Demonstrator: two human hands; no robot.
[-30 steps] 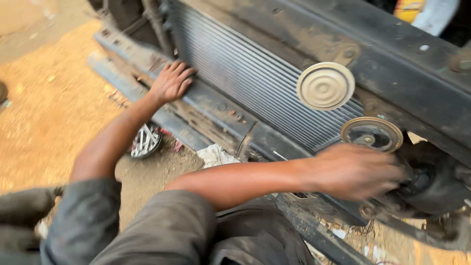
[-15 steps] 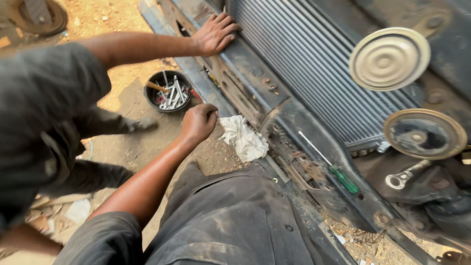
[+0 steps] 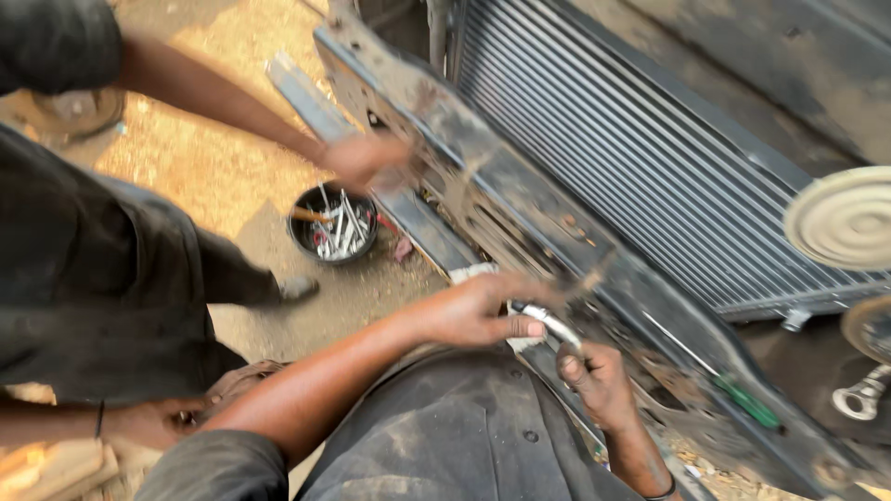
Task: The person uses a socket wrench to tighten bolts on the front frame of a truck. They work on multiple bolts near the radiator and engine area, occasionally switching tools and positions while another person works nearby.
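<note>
Bright daylight falls on the sandy ground (image 3: 232,56) at far left. Motion blur smears the whole view, worst on the far hand (image 3: 362,160).

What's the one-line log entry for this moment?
left hand: holds metal tool | right hand: curled beside tool tip | other person's hand: on frame rail | bucket of tools: on ground

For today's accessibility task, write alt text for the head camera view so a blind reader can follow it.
Seen from above, a person's left hand holds a small silvery metal tool and their right hand sits just below it, at a grimy metal frame before a finned radiator. A co-worker's hand rests on the frame above a black tub of tools on sandy ground.
</note>
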